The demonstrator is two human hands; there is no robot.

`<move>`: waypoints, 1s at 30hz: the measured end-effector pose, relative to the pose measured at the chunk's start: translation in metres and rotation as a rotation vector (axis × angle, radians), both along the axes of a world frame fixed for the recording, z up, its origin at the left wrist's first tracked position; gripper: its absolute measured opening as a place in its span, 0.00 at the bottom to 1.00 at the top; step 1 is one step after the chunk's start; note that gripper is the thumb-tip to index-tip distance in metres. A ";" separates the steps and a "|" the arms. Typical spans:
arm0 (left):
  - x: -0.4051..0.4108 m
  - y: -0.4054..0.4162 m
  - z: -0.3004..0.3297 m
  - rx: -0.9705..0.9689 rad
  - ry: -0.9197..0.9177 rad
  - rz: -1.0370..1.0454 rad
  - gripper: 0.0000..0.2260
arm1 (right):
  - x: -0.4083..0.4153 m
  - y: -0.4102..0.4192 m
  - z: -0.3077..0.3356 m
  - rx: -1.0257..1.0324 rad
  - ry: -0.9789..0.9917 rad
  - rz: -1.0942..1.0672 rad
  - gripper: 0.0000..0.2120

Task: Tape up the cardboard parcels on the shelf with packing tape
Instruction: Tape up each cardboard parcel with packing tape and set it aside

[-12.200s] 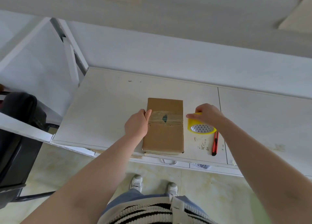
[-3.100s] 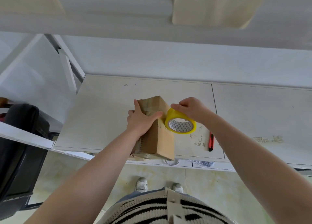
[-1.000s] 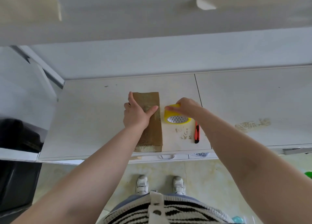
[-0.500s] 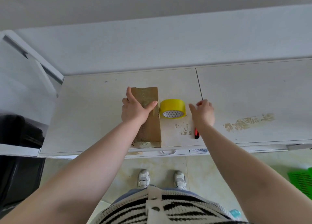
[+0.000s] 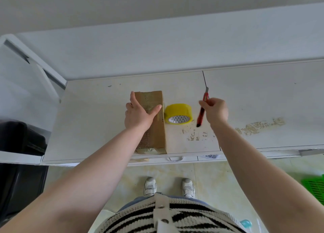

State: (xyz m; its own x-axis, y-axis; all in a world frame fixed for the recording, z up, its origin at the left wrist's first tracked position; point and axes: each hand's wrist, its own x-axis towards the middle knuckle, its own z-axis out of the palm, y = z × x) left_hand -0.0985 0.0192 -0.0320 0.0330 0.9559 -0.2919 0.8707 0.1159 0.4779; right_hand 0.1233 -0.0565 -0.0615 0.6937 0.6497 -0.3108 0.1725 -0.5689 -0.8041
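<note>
Parcel [image 5: 156,127] brown, tape-wrapped, on edge

The left hand [image 5: 138,115] covers much of the parcel [image 5: 156,127] top; the green crate [image 5: 314,189] at four o'clock is cut off.

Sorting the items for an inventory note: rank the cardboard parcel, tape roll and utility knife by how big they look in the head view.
1. cardboard parcel
2. tape roll
3. utility knife, long but thin, partly hidden by the right hand

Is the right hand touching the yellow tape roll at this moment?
Apart. The head view shows bare shelf between the right hand, which grips the red knife, and the tape roll.
</note>
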 end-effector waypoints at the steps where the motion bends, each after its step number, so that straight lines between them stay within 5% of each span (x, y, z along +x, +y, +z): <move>1: 0.001 -0.001 0.000 0.003 0.001 -0.001 0.49 | -0.004 0.008 0.010 0.083 0.035 0.030 0.12; 4: 0.004 -0.001 0.000 0.005 0.012 0.004 0.49 | -0.027 0.026 0.031 0.256 0.217 0.210 0.12; 11: 0.004 0.000 0.001 -0.009 -0.014 0.027 0.50 | -0.049 0.028 0.027 0.041 0.126 0.567 0.18; 16: 0.004 0.000 0.000 -0.009 -0.030 0.032 0.49 | -0.035 0.014 0.019 0.075 0.274 0.560 0.07; 26: 0.005 0.000 -0.001 0.000 -0.023 0.039 0.49 | -0.038 0.021 0.018 0.004 0.181 0.602 0.07; 30: 0.004 0.000 -0.001 -0.002 -0.019 0.024 0.49 | -0.036 0.013 0.014 0.229 0.400 0.353 0.16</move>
